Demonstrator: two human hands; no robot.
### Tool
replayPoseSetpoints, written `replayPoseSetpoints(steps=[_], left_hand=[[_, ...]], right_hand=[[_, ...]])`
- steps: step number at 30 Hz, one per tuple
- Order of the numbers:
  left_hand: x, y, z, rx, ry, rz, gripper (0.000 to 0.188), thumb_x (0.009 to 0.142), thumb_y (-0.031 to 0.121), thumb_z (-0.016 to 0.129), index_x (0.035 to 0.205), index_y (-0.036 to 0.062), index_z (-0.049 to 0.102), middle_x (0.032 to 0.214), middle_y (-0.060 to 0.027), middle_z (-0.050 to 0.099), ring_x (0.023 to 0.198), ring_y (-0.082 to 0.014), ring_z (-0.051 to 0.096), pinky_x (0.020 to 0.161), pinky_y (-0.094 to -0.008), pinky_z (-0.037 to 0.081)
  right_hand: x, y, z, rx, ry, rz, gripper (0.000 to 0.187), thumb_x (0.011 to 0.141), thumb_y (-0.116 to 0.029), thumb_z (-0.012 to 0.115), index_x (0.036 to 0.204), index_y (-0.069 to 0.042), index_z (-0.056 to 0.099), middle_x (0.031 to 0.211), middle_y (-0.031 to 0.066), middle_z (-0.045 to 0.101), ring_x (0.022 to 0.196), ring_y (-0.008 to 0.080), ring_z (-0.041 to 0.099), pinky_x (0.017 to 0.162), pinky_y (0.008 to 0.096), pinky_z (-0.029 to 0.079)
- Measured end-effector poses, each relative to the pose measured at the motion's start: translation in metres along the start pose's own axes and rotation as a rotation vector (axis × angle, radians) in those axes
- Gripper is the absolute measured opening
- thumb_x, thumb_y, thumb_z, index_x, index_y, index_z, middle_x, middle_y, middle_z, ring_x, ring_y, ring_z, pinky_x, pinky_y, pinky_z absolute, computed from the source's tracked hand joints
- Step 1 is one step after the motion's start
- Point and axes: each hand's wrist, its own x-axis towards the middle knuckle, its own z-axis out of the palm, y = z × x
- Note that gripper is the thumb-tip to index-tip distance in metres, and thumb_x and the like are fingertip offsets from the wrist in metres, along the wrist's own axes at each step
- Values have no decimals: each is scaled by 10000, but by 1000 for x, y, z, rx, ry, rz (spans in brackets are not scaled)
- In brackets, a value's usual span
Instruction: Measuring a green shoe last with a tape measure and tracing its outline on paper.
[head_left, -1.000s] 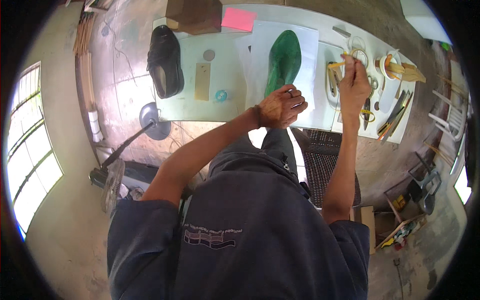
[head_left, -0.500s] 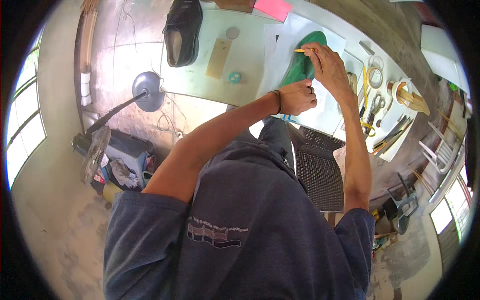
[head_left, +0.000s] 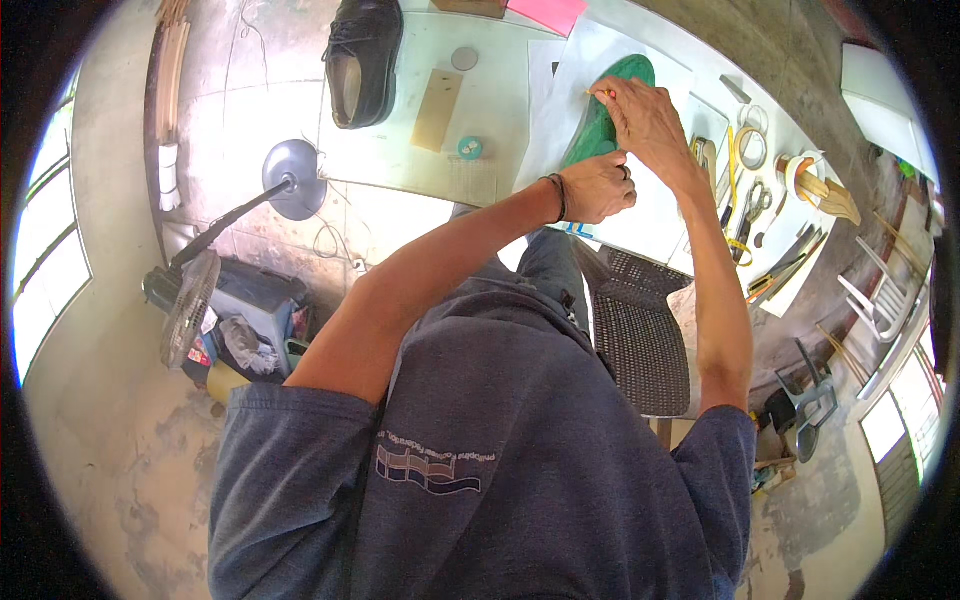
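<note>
A green shoe last point(head_left: 592, 137) lies on white paper on the table, its rounded end pointing away from me. My right hand point(head_left: 645, 115) is over its far part, pinching a thin yellow pencil point(head_left: 604, 93) whose tip points left, near the last's edge. Closed, my left hand point(head_left: 597, 188) rests against the near end of the last with its fingers curled; their tips are partly hidden. White paper point(head_left: 655, 215) also shows between my two forearms.
A black lace-up shoe point(head_left: 362, 65), a tan strip point(head_left: 436, 110) and a small teal round container point(head_left: 469, 148) are on the table's left part. At right lie scissors point(head_left: 757, 203), a tape roll point(head_left: 750, 150) and several knives point(head_left: 785, 265). A fan point(head_left: 190, 310) stands at left.
My right hand has shifted slightly left and back toward the last's edge, with less of the pencil showing. My left hand stays at the near end. The view has moved slightly.
</note>
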Motion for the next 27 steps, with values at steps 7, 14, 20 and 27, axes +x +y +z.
replayPoseSetpoints(steps=[7, 14, 20, 27], left_hand=[[-1, 1, -1, 74, 33, 19, 140, 818, 223, 617, 905, 115, 635, 776, 0, 575, 799, -150, 603, 864, -327, 400], [0, 2, -2, -7, 7, -10, 123, 821, 214, 609, 887, 113, 626, 782, -11, 578, 796, -156, 610, 859, -333, 399], [0, 2, -2, -7, 5, -16, 117, 838, 202, 588, 889, 103, 626, 779, -19, 569, 813, -162, 606, 872, -338, 399], [0, 3, -3, -19, 15, -16, 125, 836, 202, 587, 898, 101, 626, 790, -14, 570, 818, -162, 601, 885, -342, 395]], right_hand=[[9, 13, -3, 102, 94, -82, 171, 1028, -216, 505, 1061, -97, 623, 850, 116, 659, 793, 323, 639, 723, 442, 491], [23, 37, -9, 129, 170, -60, 189, 1033, -251, 522, 1042, -89, 620, 805, 138, 666, 747, 336, 666, 687, 441, 532], [27, 54, -18, 113, 152, 32, 191, 1041, -251, 508, 1063, -99, 621, 819, 118, 682, 776, 316, 679, 720, 426, 535], [30, 71, -23, 175, 180, 36, 195, 1044, -240, 499, 1075, -96, 626, 848, 118, 702, 782, 320, 686, 714, 426, 528]])
